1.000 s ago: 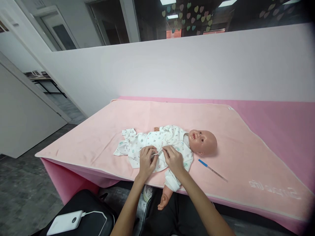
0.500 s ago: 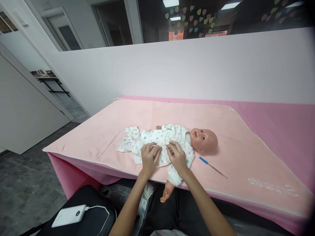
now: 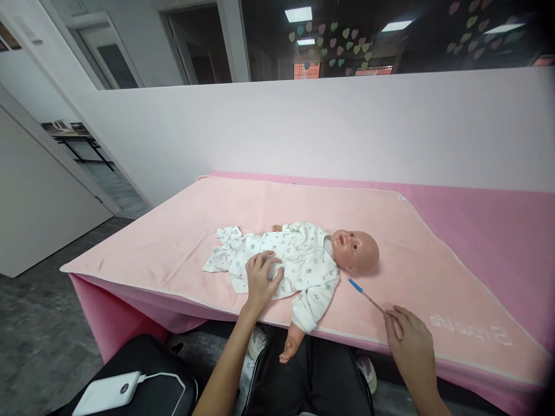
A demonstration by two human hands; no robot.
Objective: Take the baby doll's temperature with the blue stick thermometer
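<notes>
The left hand (image 3: 260, 281) is resting palm-down, fingers loosely spread, on the midriff of the white printed cotton baby garment (image 3: 286, 263) worn by the plastic infant doll (image 3: 354, 251), pinning the cloth and gripping nothing. The right hand (image 3: 410, 342) is lying at about four o'clock from the doll's head, its fingertips (image 3: 389, 315) closing on the near end of the thin glass thermometer with a blue cap (image 3: 366, 295); whether they are already pinching it cannot be told. The thermometer is lying diagonally on the pale pink towelling blanket (image 3: 173, 242), blue cap pointing toward the doll's neck at ten o'clock.

The step in hand appears to be picking up the thermometer while the doll is being steadied. The next move is calling for a light pinch on the slim stem and a lift clear of the blanket without rolling it.

Compared with half a second earlier, the right hand is no longer on the garment beside the left; it is now well apart, out by the thermometer, and the doll's near sleeve is lying uncovered.

At seven o'clock, a white power bank (image 3: 107, 393) is sitting on a black bag (image 3: 165, 387).
</notes>
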